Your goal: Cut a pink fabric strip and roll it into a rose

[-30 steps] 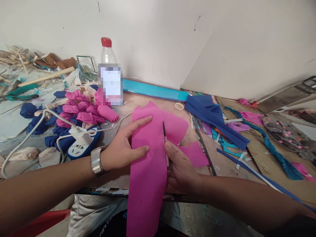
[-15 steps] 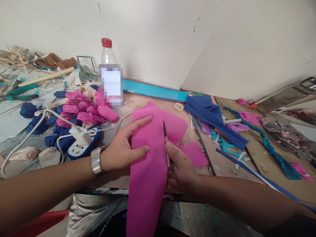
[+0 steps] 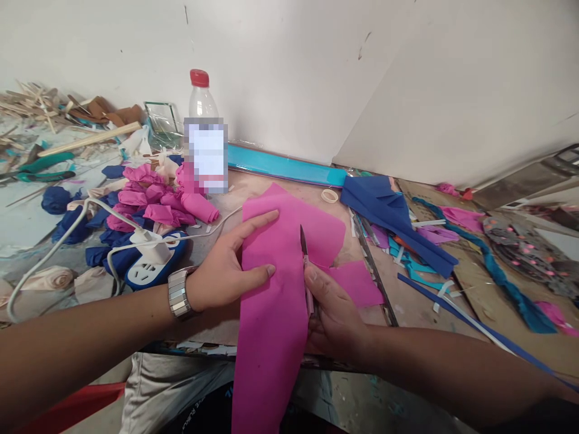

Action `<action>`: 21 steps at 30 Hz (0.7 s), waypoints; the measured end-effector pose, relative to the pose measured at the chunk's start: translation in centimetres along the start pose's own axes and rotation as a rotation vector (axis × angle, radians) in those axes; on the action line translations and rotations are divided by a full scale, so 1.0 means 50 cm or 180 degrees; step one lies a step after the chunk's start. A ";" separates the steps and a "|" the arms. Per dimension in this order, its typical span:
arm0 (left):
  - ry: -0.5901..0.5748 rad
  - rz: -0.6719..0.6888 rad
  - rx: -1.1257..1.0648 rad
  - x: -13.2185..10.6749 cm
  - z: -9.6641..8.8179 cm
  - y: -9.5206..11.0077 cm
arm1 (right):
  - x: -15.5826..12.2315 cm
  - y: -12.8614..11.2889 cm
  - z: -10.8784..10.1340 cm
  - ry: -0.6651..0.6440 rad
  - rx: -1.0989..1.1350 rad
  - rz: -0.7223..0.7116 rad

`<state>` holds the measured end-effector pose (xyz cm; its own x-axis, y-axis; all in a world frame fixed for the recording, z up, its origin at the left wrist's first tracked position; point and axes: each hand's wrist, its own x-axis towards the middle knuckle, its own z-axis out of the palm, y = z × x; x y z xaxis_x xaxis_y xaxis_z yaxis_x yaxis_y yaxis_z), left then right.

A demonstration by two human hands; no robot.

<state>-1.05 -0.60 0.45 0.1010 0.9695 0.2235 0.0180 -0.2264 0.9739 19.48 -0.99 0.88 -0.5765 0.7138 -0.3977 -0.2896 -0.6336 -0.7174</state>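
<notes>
A long pink sheet (image 3: 271, 319), paper or thin cloth, hangs over the front edge of the table. My left hand (image 3: 230, 259) holds it from the left, thumb and index finger spread on top and the other fingers hidden beneath. Closed around a pair of scissors (image 3: 303, 241), my right hand (image 3: 337, 307) is at the sheet's right edge. One dark blade points away from me along that edge; the rest of the scissors is mostly covered. Beyond the blade lies a pink flap (image 3: 323, 232), and a smaller pink piece (image 3: 359, 283) rests to its right.
Left are rolled pink bundles (image 3: 167, 214), a blue-and-white power strip (image 3: 151, 265) with a cable, and green-handled pliers (image 3: 47, 167). A red-capped bottle (image 3: 199, 96) stands behind a blurred phone-like screen (image 3: 207, 154). Folded blue material (image 3: 384, 205) and a tape ring (image 3: 330, 196) lie right.
The view has shifted slightly, so everything appears a little further right. Both hands keep nearly the same hold on the pink sheet and the scissors.
</notes>
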 end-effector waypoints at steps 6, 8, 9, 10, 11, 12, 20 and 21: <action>-0.0013 -0.0037 -0.0032 0.000 0.000 0.001 | -0.001 -0.002 0.006 -0.0058 -0.0021 0.0000; -0.0032 -0.0030 -0.0049 0.000 -0.001 0.003 | -0.001 -0.002 0.007 -0.0006 -0.0003 -0.0073; -0.0043 -0.0026 -0.0060 0.000 -0.001 0.003 | -0.001 -0.002 0.007 0.0013 -0.0004 -0.0103; -0.0048 -0.0021 -0.0069 0.000 -0.001 0.004 | 0.000 -0.002 0.007 0.0023 -0.0015 -0.0122; -0.0048 -0.0017 -0.0075 0.001 -0.001 0.004 | 0.000 -0.002 0.007 0.0032 -0.0029 -0.0133; -0.0043 -0.0021 -0.0077 0.001 -0.001 0.005 | 0.001 -0.002 0.007 0.0035 -0.0040 -0.0128; -0.0068 -0.0036 -0.0083 0.000 -0.001 0.005 | 0.000 -0.001 0.004 0.0121 0.0022 0.0018; -0.0066 -0.0047 -0.0075 0.000 0.000 0.005 | -0.001 -0.001 0.003 0.0113 0.0010 0.0038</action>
<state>-1.07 -0.65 0.69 0.1216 0.9704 0.2084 -0.0039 -0.2095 0.9778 19.39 -1.03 1.02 -0.5524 0.7163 -0.4263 -0.2853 -0.6430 -0.7108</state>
